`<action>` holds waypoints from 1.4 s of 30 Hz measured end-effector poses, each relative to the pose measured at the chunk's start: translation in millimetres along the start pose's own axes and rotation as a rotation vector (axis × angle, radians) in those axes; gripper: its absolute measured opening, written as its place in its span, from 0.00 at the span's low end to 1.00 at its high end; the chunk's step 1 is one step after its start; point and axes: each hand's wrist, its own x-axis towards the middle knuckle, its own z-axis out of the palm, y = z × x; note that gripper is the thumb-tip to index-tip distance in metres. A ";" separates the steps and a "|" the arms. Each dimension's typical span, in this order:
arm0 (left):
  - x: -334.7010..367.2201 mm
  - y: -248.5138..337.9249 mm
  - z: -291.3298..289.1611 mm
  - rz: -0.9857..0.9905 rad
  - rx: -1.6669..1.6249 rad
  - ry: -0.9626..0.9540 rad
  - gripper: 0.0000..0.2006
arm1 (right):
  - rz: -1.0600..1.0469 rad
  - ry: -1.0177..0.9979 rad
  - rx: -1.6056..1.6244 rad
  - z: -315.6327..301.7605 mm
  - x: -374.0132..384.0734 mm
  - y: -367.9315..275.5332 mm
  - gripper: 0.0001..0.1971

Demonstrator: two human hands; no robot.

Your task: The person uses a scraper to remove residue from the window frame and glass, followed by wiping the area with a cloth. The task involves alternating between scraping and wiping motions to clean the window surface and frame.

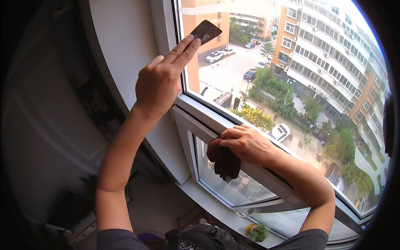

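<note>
My left hand (160,83) is raised at the upper left of the large window pane (246,50). Two of its fingers lie along a dark, flat, card-like piece (206,32) with rounded corners, flat against or very close to the glass. The thumb side is mostly hidden. Lower down, my right hand (250,145) rests on the white window rail (200,113), its fingers closed on a dark brown cloth (227,161). The cloth hangs in folds over the room side of the rail.
Below the rail, a smaller window sash (235,200) stands tilted inward. A small potted plant (259,231) sits on the white sill (189,189). A whitish smear (208,9) crosses the top of the glass; a white decal (368,164) is at the right. Buildings and parked cars lie outside.
</note>
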 end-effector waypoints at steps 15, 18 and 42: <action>-6.8 -10.1 17.9 0.014 -0.023 0.072 0.35 | 0.015 -0.021 -0.005 0.5 3.7 -1.6 0.13; -3.6 -10.0 16.1 0.007 -0.038 0.052 0.36 | 0.017 -0.034 0.002 -3.2 3.6 -1.4 0.13; -6.1 -3.3 6.0 -0.049 -0.052 -0.012 0.34 | 0.007 -0.014 0.016 3.0 3.9 -1.8 0.14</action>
